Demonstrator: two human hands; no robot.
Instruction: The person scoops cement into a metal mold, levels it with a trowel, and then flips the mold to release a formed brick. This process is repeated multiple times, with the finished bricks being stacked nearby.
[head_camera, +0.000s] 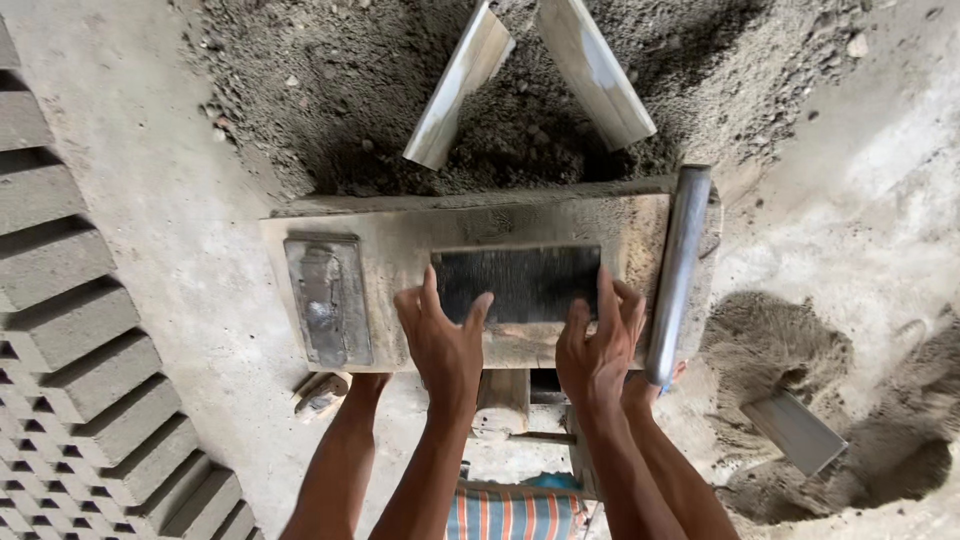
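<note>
Fingers of left hand (443, 338) and right hand (597, 345) are pressing flat, spread wide, on the dark mould cavity's (520, 282) near rim, steadying the bench (400, 240).

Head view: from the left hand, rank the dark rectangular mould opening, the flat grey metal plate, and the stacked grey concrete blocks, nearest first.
1. Dark rectangular mould opening: under the left hand fingers, just right.
2. Flat grey metal plate: on the table's left end.
3. Stacked grey concrete blocks: far left, on the floor.
</note>
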